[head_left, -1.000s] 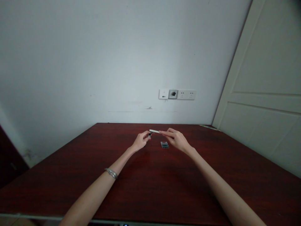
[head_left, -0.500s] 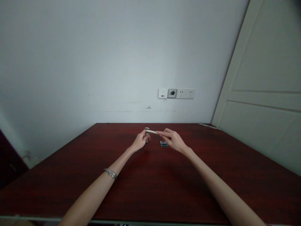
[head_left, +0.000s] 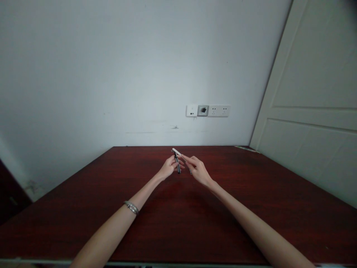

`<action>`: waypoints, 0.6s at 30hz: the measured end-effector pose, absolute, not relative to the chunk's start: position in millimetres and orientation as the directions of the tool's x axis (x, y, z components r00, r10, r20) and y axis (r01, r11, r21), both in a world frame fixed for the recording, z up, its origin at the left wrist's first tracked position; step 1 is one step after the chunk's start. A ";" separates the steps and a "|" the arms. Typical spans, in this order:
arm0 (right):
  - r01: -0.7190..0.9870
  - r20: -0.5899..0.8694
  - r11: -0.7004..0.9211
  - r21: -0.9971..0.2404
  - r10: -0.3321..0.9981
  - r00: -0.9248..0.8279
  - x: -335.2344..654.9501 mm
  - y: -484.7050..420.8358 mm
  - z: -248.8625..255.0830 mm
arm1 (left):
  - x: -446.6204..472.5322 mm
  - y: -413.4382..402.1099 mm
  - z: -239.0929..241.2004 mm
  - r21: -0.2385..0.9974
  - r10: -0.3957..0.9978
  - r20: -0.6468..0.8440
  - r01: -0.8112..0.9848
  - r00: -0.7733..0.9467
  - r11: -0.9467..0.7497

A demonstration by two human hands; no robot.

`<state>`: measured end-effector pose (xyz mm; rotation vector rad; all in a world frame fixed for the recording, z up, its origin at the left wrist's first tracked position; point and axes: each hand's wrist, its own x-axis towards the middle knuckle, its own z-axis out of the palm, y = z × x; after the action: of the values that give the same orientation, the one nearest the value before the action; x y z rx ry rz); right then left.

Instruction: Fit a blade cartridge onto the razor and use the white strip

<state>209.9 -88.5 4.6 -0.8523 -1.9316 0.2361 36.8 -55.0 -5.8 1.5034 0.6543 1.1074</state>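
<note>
Razor head: the slim dark tool, which looks like a razor [head_left: 178, 166], is best held steady by its handle, so that the white stick [head_left: 175, 151] meets the head without twisting it.
White stick: light pressure from the fingertips should serve better than a hard push; the part is thin and seems easy to tip off line.
Fingers near the head: best held below it, since any edge there is too small to make out.
Left hand [head_left: 166, 168]: closed narrowly about the handle, thumb side toward the wearer, with some fingertips reaching out past it toward the right.
Right hand [head_left: 198, 171]: pinched almost shut on the near end of the white stick, index finger stretched along it, the other fingers curled under.
Meeting point: the stick slants down to the right across the top of the handle; whether it touches the head or passes just in front, I cannot tell.
Place: both things are held up over the worktop [head_left: 173, 230], nearer its far edge than its near edge, roughly midway between the left and right edges.
Behind the right hand: a sliver of a small object [head_left: 190, 172] shows, mostly hidden.
</note>
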 end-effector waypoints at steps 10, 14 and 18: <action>0.437 0.677 0.741 -0.510 0.659 -0.329 214.0 -87.7 3.5 | 36.2 -54.6 -5.4 0.961 0.871 0.275 -0.154 0.406 -0.232; 0.439 0.684 0.730 -0.523 0.667 -0.296 216.6 -86.1 3.0 | 35.8 -53.7 -5.4 0.963 0.877 0.268 -0.136 0.399 -0.233; 0.465 0.702 0.706 -0.535 0.677 -0.220 220.5 -82.9 1.8 | 35.4 -53.0 -5.9 0.967 0.879 0.256 -0.110 0.401 -0.231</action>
<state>220.5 -82.9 1.8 -0.8906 -1.8688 0.2542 35.4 -53.0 -5.9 1.5155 0.7156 1.0846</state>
